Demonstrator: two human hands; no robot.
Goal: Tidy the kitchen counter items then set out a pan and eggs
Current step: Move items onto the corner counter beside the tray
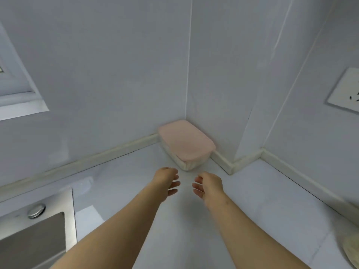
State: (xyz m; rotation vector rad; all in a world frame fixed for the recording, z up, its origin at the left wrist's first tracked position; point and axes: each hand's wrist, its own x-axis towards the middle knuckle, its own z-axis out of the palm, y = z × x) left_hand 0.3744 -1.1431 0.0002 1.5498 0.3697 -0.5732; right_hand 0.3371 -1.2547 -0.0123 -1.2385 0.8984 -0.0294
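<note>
White walls meet at a corner in the upper middle of the frame, with a white counter (252,200) below and pale trim (97,156) running along the joint. A box (191,164) sits on the counter, pushed right into that corner, just above frame centre. It is closed with a pink lid (186,140) and has pale, cloudy sides; I can't tell the contents. It is rectangular with rounded corners and lies flat. Its long axis runs diagonally from upper left to lower right, and one near corner points down toward the hands.

Both bare forearms come in from the bottom edge. The left hand (165,183) and right hand (209,186) are side by side in the middle of the frame, just below the box and not touching it. Palms face each other across a gap, fingers are loose and only slightly bent, and neither hand holds anything. Whether they touch the counter or hang above it is not clear.

At lower left is a steel sink (38,230) with a round metal cap (36,210) on its rim. A window frame (17,94) is at upper left. At the right edge a white wall socket (345,90) shows small dark marks, too blurred to read. A cream thing (352,251) is cut off at the lower right corner, and I can't tell what it is.
</note>
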